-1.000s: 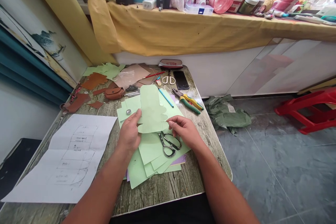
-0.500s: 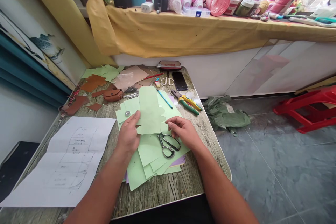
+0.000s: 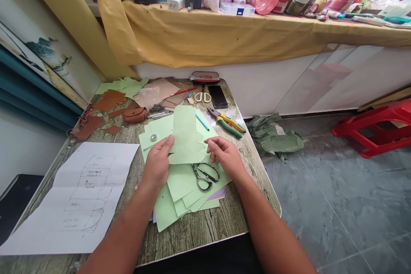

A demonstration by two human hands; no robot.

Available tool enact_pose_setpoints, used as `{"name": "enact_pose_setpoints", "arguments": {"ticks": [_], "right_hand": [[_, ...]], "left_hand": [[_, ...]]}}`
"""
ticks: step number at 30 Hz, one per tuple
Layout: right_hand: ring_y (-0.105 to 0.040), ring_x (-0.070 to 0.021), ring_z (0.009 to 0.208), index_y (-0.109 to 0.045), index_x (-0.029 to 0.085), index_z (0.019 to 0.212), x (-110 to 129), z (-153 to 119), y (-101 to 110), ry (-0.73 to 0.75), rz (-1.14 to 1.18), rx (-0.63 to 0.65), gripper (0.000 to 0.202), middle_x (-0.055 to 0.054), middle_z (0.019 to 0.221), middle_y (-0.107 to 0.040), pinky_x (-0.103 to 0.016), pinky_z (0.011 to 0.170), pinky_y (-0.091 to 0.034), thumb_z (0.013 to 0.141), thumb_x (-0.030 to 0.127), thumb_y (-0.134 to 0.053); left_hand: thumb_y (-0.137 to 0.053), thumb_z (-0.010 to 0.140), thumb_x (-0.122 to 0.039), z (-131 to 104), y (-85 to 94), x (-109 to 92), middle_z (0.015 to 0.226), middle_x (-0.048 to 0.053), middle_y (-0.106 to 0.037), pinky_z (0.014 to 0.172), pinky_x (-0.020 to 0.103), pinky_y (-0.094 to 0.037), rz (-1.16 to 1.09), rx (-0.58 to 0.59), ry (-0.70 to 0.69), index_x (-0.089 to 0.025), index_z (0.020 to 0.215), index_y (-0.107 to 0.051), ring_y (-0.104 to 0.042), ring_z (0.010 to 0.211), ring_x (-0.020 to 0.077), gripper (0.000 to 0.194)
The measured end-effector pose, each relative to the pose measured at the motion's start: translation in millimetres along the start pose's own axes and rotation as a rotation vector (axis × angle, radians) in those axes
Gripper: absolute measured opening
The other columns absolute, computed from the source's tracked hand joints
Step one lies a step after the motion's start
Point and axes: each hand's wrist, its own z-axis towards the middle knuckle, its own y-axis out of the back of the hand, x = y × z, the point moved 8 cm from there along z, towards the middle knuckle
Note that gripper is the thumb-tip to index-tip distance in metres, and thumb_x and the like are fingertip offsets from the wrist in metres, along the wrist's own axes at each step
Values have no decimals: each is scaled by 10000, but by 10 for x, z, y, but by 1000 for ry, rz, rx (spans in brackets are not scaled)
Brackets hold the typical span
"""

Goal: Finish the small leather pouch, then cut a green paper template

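A cut piece of green paper (image 3: 185, 137) with scalloped tabs on its right edge is held up by my left hand (image 3: 159, 154), thumb on top at its left edge. My right hand (image 3: 221, 152) hovers just off the tabs, thumb and index finger close together; whether anything is between them is too small to tell. Beneath both lies a stack of green sheets (image 3: 170, 212). Black-handled scissors (image 3: 205, 177) rest on the stack below the held piece. A small round metal disc (image 3: 153, 137) and a blue pen (image 3: 202, 120) lie on the sheets.
On the wooden table (image 3: 224, 218) are a white sheet with a drawn pattern (image 3: 93, 188), pliers (image 3: 228, 122), a phone (image 3: 218, 96), white-handled scissors (image 3: 203, 96), a small brown leather pouch (image 3: 135, 114) and leather scraps (image 3: 111, 100). A red stool (image 3: 369, 128) stands right.
The held green paper has turned and shifted slightly to the right relative to the stack. My right hand's fingers have moved a little. The whole view has shifted slightly.
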Motion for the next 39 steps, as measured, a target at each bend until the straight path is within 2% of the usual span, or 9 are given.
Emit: {"name": "enact_pose_setpoints", "arguments": {"ticks": [3,9,17,39], "right_hand": [[-577,-132,544,-735,223,1020,-1,2,-3,6,3,-3,377,8,806,-674,-293,550,-464,921,587,-727],[-554,-137,532,-686,229,850,3,9,16,18,-5,-23,343,32,705,-618,-299,564,-458,906,559,-759],[-554,-148,536,-679,238,837,28,-6,29,17,-9,-29,341,43,652,-588,-304,567,-467,913,563,-750],[-548,-149,531,-670,238,826,29,-8,38,19,9,-45,335,43,623,-589,-303,567,-444,925,549,-745]], "left_hand": [[-925,782,-563,-26,-66,5,1051,114,-857,1010,426,-627,63,70,-12,-210,1088,-853,-770,1182,341,473],[-944,754,-574,-64,-135,47,1032,127,-858,984,426,-630,84,143,26,-189,1121,-854,-787,1131,352,540],[-932,771,-570,-67,-118,86,1031,135,-856,964,411,-639,68,118,85,-179,1143,-846,-789,1130,357,547],[-938,751,-574,-65,-134,86,1034,134,-857,970,443,-644,70,120,88,-179,1102,-849,-794,1111,360,536]]}}
